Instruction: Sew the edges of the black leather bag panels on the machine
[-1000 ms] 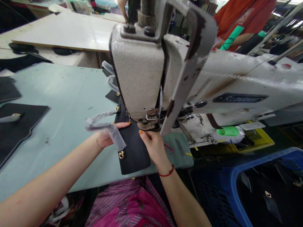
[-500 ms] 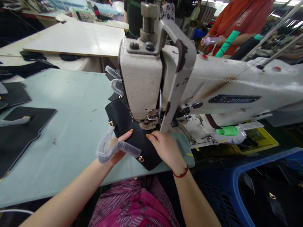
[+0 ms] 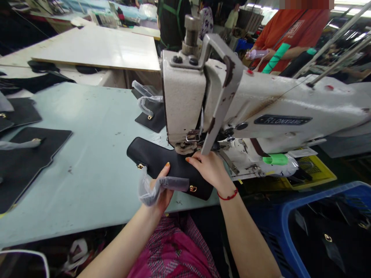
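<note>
A black leather bag panel lies under the needle area of the sewing machine. Two gold fittings are on it, joined by a handle wrapped in clear plastic. My left hand grips the panel's near edge, thumb on top and fingers underneath, with the wrapped handle looping over it. Close to the presser foot, my right hand is closed at the panel, its thumb and forefinger pinched together on the leather. The machine head hides the needle and part of the right fingertips.
More black panels lie on the pale table at left, and another behind the machine head. At lower right stands a blue basket holding black pieces; a yellow crate is beyond. A person in orange stands behind the machine.
The panel has turned, its long side now lying flatter across the view. My left hand has shifted right along it with the handle. The view has also moved slightly.
</note>
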`<state>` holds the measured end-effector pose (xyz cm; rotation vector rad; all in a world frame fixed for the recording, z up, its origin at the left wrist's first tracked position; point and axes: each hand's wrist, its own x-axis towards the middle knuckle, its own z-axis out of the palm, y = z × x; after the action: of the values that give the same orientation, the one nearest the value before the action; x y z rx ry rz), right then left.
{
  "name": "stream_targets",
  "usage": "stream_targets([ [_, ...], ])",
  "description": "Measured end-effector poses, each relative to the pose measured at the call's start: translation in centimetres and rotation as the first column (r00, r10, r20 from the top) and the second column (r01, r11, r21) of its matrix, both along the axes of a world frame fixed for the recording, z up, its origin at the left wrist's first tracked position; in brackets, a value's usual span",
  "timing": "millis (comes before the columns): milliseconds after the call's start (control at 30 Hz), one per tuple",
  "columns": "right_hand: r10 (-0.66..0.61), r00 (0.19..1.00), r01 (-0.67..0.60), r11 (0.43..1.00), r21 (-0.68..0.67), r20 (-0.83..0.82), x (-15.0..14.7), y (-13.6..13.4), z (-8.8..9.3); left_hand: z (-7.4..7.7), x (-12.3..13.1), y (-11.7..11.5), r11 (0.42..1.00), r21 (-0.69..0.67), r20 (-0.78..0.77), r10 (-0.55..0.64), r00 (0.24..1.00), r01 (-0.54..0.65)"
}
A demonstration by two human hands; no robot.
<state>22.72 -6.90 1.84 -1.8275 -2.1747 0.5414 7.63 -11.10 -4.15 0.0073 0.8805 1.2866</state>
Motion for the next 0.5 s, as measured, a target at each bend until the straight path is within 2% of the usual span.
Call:
stream_targets([
  [300,0.014,0.999,-0.015,1.000,-0.016,-0.040,0.13,0.05,-0.38,0.15,0.04,0.13,0.998,-0.034,-0.055,0.044,0.998,-0.046],
  [500,0.024,0.998,-0.023,0.999,0.026,-0.059,0.19,-0.03,-0.81,0.52,0.21,0.26,0.999,-0.046,-0.063,0.013,0.998,-0.016],
])
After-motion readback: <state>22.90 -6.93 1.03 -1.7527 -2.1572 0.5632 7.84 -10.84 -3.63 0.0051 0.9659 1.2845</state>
